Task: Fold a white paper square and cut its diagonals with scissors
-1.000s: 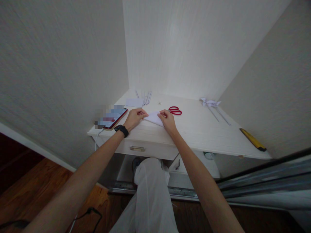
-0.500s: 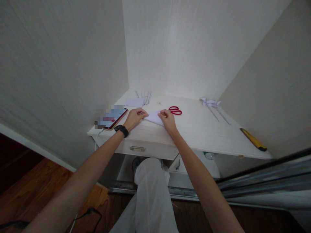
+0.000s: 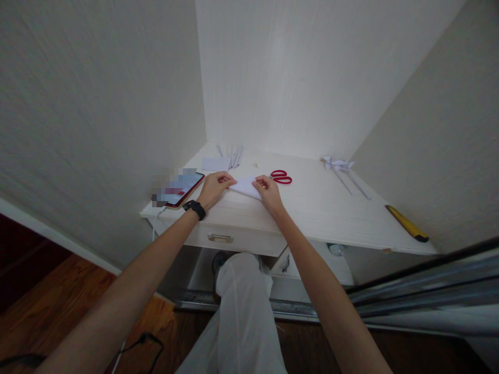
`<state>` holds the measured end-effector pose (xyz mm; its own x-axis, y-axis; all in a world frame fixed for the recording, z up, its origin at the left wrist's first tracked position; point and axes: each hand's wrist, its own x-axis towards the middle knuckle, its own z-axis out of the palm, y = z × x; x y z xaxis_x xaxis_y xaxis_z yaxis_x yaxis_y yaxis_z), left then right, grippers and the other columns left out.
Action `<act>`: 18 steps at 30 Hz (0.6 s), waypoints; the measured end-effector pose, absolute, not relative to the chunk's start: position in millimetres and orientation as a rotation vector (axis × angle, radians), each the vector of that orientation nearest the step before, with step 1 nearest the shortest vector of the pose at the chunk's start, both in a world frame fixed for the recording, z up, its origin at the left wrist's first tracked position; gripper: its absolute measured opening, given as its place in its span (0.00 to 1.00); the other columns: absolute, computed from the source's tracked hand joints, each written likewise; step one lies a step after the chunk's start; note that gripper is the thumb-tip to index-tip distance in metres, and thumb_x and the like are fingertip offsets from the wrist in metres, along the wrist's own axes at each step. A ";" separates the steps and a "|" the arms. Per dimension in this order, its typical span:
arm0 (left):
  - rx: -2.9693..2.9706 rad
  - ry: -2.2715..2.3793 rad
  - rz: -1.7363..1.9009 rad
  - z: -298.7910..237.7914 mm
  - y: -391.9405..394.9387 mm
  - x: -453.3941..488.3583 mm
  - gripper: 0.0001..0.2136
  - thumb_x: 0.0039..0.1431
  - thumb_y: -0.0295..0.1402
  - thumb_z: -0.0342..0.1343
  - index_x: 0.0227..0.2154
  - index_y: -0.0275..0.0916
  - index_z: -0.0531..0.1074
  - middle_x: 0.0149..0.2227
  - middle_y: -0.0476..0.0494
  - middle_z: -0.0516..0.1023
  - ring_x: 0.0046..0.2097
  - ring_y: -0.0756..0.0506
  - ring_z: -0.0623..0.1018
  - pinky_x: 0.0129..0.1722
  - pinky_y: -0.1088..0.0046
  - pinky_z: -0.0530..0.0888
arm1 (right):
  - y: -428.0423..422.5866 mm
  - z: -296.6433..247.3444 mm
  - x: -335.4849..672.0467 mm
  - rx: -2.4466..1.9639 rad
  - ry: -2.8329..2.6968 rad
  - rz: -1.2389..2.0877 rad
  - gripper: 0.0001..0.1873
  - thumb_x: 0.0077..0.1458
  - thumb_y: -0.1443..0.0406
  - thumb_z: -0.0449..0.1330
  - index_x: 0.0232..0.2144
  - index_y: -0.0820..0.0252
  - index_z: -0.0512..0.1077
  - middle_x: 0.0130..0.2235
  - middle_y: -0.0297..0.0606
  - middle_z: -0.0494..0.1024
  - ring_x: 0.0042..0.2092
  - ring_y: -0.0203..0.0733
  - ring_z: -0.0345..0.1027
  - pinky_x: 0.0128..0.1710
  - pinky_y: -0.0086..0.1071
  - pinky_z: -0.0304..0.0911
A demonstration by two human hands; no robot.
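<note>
A folded piece of white paper (image 3: 245, 186) is held just above or on the white desk, between my two hands. My left hand (image 3: 216, 187) pinches its left corner between thumb and forefinger. Its right part is gripped by my right hand (image 3: 267, 190), fingers closed on the edge. Red-handled scissors (image 3: 281, 177) lie right behind my right hand, their blades mostly hidden. Beyond my left hand lie a flat white paper sheet (image 3: 215, 164) and several thin rolled paper sticks (image 3: 236, 157).
A phone (image 3: 181, 189) with a cable lies at the desk's left edge. Paper pinwheels on sticks (image 3: 339, 165) rest at the back right. A yellow utility knife (image 3: 406, 223) lies near the right edge. Below the front edge is a drawer handle (image 3: 220, 238).
Both hands have shifted very slightly left and back with the paper. The grip on it stays the same; the other things lie where they were.
</note>
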<state>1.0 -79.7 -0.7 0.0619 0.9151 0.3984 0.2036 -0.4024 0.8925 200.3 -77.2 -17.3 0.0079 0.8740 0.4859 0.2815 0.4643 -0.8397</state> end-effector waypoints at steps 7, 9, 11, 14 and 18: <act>1.680 1.121 1.435 -4.2 -75.5 -1.3 0.11 0.45 0.40 0.64 0.24 0.37 0.75 0.26 0.47 0.76 0.29 0.49 0.72 0.32 0.72 0.68 | -76.7 -23.2 197.9 -0.978 -1.585 0.808 0.13 0.45 0.56 0.62 0.31 0.58 0.70 0.35 0.36 0.77 0.39 0.42 0.70 0.42 0.36 0.65; 1.679 1.113 1.437 -4.5 -75.6 -1.2 0.10 0.45 0.39 0.64 0.24 0.37 0.75 0.26 0.47 0.76 0.29 0.49 0.72 0.32 0.72 0.68 | -77.0 -23.5 197.8 -0.965 -1.592 0.839 0.13 0.45 0.56 0.62 0.30 0.58 0.69 0.35 0.36 0.77 0.39 0.42 0.70 0.43 0.36 0.65; 1.678 1.109 1.430 -3.6 -76.6 -0.6 0.10 0.45 0.39 0.64 0.24 0.37 0.74 0.26 0.47 0.76 0.29 0.49 0.72 0.32 0.72 0.69 | -77.7 -22.8 197.5 -0.973 -1.597 0.847 0.12 0.45 0.56 0.62 0.29 0.58 0.69 0.34 0.35 0.76 0.39 0.41 0.70 0.42 0.36 0.66; 1.669 1.124 1.420 -1.3 -78.7 0.6 0.09 0.44 0.38 0.63 0.23 0.37 0.74 0.26 0.47 0.76 0.29 0.48 0.72 0.32 0.72 0.69 | -79.0 -21.5 196.5 -0.996 -1.583 0.877 0.13 0.45 0.55 0.62 0.29 0.57 0.67 0.33 0.34 0.75 0.36 0.40 0.69 0.34 0.33 0.67; 1.678 1.132 1.414 -0.4 -78.9 1.1 0.10 0.44 0.39 0.63 0.23 0.37 0.74 0.25 0.47 0.75 0.29 0.48 0.72 0.32 0.72 0.68 | -80.9 -20.8 195.6 -1.000 -1.592 0.921 0.13 0.47 0.55 0.60 0.29 0.57 0.65 0.29 0.31 0.72 0.27 0.35 0.64 0.25 0.30 0.62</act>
